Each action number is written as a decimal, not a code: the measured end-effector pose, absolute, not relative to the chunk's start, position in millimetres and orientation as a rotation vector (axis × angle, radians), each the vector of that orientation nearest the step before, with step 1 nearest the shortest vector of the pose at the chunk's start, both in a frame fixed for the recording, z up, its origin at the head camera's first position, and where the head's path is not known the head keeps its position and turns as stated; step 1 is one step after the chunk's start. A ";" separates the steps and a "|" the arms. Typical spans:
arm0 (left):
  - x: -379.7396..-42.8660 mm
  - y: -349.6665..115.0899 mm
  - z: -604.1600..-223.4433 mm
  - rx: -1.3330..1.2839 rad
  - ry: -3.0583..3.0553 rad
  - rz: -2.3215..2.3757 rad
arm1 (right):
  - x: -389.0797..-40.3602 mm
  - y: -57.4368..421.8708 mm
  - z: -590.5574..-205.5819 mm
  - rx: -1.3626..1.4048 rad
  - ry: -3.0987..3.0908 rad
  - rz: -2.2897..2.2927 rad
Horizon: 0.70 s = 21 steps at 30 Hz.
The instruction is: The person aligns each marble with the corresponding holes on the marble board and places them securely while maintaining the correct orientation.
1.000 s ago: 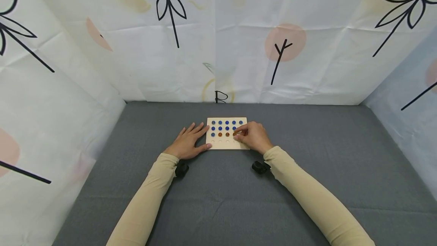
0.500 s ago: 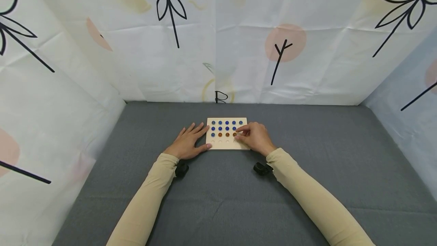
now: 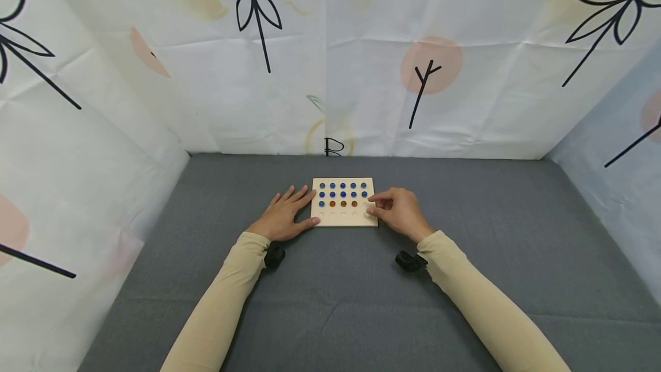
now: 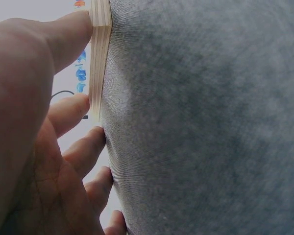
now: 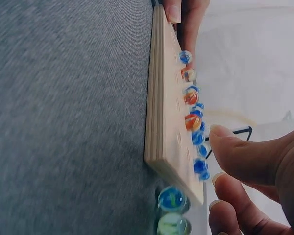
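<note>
A pale wooden board [image 3: 338,221] with rows of round hollows lies flat on the grey cloth. Blue marbles [image 3: 343,185] fill its two far rows; the third row has one blue marble [image 3: 322,204] followed by orange ones [image 3: 354,204]. My left hand [image 3: 281,217] spreads its fingers, thumb and index touching the board's left edge. Over the right edge is my right hand [image 3: 403,214], thumb and fingertips apart with nothing seen between them. In the right wrist view a blue-green marble [image 5: 172,199] and a pale green marble [image 5: 174,224] sit off the board's corner.
Grey cloth [image 3: 330,303] covers the table around the board. White patterned sheets [image 3: 361,90] hang behind and on both sides. A black wrist camera [image 3: 410,261] sits beneath the right wrist, another black one [image 3: 275,256] by the left.
My right hand has let go of the rightmost orange marble, which sits in the third row. It has moved right, uncovering the end of the rows. The left hand stays put.
</note>
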<state>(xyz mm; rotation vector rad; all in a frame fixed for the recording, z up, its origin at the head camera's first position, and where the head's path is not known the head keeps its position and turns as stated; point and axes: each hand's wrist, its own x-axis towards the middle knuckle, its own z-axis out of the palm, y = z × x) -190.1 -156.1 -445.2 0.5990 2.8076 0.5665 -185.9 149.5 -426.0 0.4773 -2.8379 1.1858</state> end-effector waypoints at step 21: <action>-189.9 -157.4 -445.6 0.601 2.806 0.575 | -175.4 180.1 -432.0 0.446 -2.843 1.069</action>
